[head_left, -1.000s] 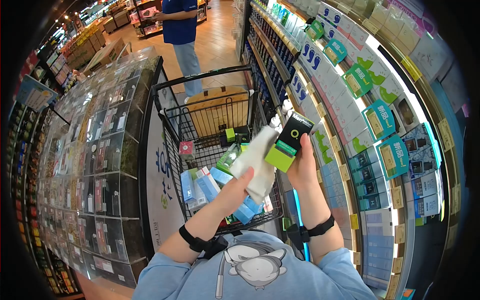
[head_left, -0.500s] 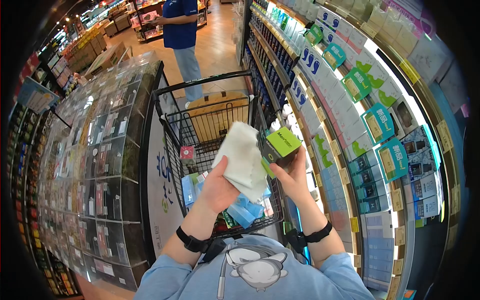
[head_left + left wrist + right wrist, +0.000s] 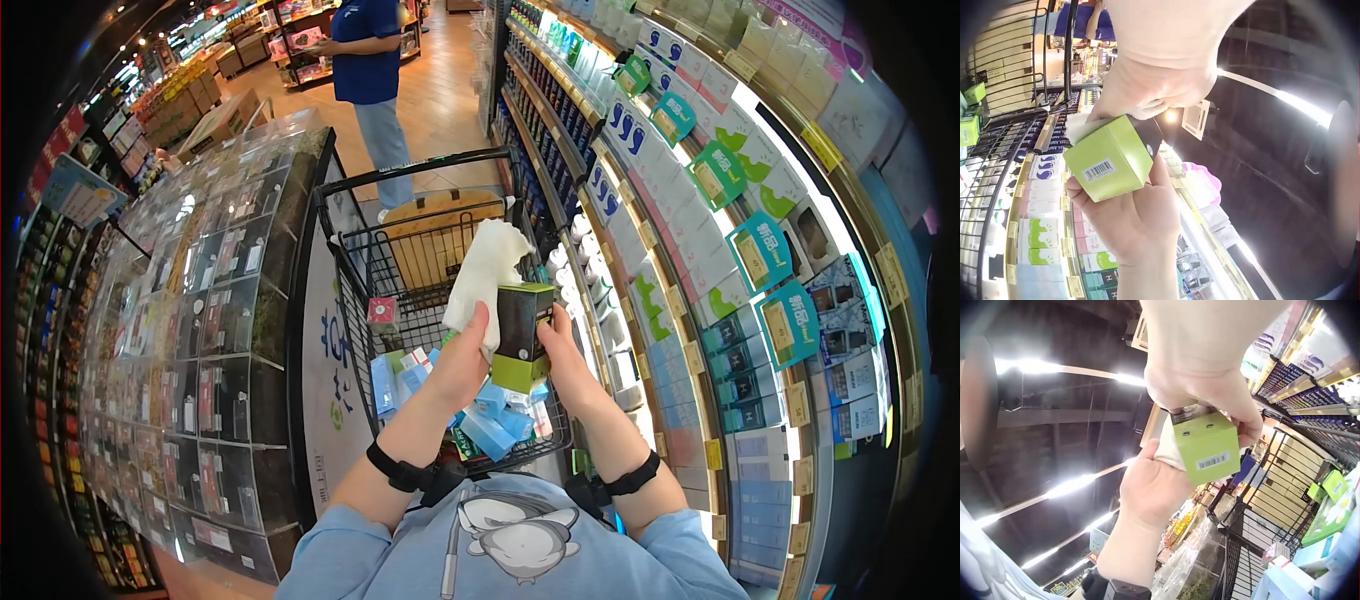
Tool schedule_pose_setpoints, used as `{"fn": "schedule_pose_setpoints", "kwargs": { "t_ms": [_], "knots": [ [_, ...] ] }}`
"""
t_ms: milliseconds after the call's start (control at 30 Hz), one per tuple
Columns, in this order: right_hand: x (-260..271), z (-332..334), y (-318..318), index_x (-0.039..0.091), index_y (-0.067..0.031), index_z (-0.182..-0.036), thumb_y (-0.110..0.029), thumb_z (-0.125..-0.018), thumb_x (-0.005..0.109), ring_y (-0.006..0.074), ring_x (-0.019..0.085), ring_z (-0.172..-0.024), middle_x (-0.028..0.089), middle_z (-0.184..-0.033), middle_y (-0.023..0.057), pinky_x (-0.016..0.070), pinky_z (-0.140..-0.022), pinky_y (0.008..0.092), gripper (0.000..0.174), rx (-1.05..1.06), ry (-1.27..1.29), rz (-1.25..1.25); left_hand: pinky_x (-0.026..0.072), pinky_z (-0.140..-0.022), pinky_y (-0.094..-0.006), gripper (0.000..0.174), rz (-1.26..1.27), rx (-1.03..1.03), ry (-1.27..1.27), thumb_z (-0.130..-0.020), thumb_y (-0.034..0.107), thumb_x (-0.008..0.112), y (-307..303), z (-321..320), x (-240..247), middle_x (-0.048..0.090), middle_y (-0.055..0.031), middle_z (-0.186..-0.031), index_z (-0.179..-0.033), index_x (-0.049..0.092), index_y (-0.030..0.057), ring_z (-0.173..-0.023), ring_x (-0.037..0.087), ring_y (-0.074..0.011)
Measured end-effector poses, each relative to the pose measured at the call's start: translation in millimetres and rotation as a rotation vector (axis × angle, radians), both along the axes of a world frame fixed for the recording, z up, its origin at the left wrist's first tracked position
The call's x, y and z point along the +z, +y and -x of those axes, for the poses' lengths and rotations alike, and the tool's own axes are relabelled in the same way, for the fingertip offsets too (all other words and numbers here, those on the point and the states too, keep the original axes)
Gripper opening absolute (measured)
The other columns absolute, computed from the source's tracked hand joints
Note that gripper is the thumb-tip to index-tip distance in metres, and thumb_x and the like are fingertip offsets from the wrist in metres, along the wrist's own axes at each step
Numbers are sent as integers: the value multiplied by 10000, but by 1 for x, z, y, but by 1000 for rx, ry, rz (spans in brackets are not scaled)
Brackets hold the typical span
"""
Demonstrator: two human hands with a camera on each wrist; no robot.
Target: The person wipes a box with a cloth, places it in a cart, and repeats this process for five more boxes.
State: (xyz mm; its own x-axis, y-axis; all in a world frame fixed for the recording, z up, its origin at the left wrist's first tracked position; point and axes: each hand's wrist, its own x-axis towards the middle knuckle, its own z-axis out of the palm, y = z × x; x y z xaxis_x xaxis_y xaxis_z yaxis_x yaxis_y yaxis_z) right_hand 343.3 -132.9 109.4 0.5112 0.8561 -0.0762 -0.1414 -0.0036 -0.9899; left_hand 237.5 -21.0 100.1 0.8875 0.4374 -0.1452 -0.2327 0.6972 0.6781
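In the head view a black and green box (image 3: 521, 338) stands upright between the hands, above the cart. The right hand (image 3: 568, 362) grips its right side, thumb on the near face. The left hand (image 3: 463, 368) holds a folded white cloth (image 3: 482, 270) against the box's left side. The left wrist view shows the box's green end (image 3: 1109, 160) with a barcode, the right hand (image 3: 1138, 222) around it. From the right wrist view the green end (image 3: 1209, 450) faces the camera, and the left hand (image 3: 1154, 490) lies by the cloth (image 3: 1169, 447).
A black wire shopping cart (image 3: 420, 160) holds several blue, white and green boxes (image 3: 487, 432) and a red box (image 3: 381, 311). Stocked shelves (image 3: 690, 250) line the right side. Clear bins (image 3: 215, 330) stand at left. A person in a blue shirt (image 3: 366, 50) stands beyond the cart.
The box has moved left and turned from its green end up to its dark side facing the wearer. The cloth has shifted beside it and stands more upright.
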Motion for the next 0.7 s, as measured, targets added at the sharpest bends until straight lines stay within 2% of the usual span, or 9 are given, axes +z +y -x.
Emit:
{"fn": "schedule_pose_setpoints", "kwargs": {
  "t_ms": [100, 167, 233, 300, 333, 500, 567, 633, 700],
  "knots": [
    [-9, 5, 0, 157, -9, -1366, -345, -962, 369, 195, 300, -1231, 327, -1322, 146, 226, -1028, 305, 567, -14, 63, -19, 309, -1017, -331, 483, -25, 17, -15, -964, 358, 373, -3, -1, 9, 435, -71, -1317, -1339, 328, 57, -1215, 417, -191],
    [-16, 5, 2, 188, -20, -1352, -339, -966, 374, 190, 329, -1214, 359, -1295, 136, 263, -1008, 304, 534, -31, 125, -61, 363, -972, -302, 491, -619, 167, 109, -969, 349, 364, -9, -1, 8, 460, -71, -1274, -1336, 317, 28, -1159, 466, -194],
    [-10, 5, 1, 184, -39, -1360, -314, -967, 387, 189, 357, -1203, 385, -1279, 133, 303, -985, 301, 521, -29, 207, -76, 315, -1013, -364, 490, -712, 78, 141, -958, 297, 395, -9, 0, 10, 376, -126, -1362, -1364, 293, 41, -1255, 366, -297],
    [-15, 0, 4, 197, -49, -1362, -294, -960, 409, 192, 379, -1198, 399, -1279, 125, 330, -975, 309, 517, -70, 266, -89, 251, -1045, -448, 508, -1516, 256, 213, -930, 263, 430, -14, -1, 14, 247, -169, -1440, -1380, 295, 67, -1323, 199, -407],
    [-19, -3, 5, 210, -59, -1364, -274, -952, 430, 196, 401, -1193, 413, -1278, 116, 357, -964, 316, 515, -111, 324, -103, 195, -1057, -508, 538, -1496, 170, 163, -898, 256, 464, -15, -1, 14, 159, -151, -1475, -1390, 303, 111, -1328, 65, -473],
    [0, -19, -1, 438, -87, -1219, -352, -941, 399, 220, 519, -1092, 507, -1213, 76, 438, -926, 368, 387, -195, 481, -147, 120, -1085, -484, 507, -1643, -2, 198, -934, 299, 388, -28, 9, 24, 135, -127, -1485, -1406, 279, 152, -1337, 51, -458],
    [-26, -47, -6, 352, -173, -1284, -300, -943, 428, 193, 531, -1061, 529, -1150, 61, 439, -908, 365, 371, -181, 775, -284, 126, -1084, -488, 513, -1569, -114, 146, -935, 306, 392, -31, 13, 24, 150, -140, -1478, -1405, 277, 132, -1331, 71, -467],
    [-9, -49, -8, 335, -186, -1290, -324, -942, 453, 192, 531, -1040, 529, -1123, 46, 448, -874, 366, 392, -306, 570, -251, 165, -1084, -454, 510, -1611, -103, 153, -946, 306, 383, -31, 19, 18, 199, -143, -1463, -1402, 273, 106, -1343, 141, -395],
    [2, -52, -9, 328, -161, -1297, -302, -941, 465, 208, 523, -1056, 519, -1149, 47, 449, -869, 390, 406, -310, 498, -369, 231, -1070, -404, 507, -1165, -149, 126, -961, 319, 355, -29, 25, 13, 303, -134, -1416, -1393, 267, 68, -1317, 263, -297]
  ]
}}
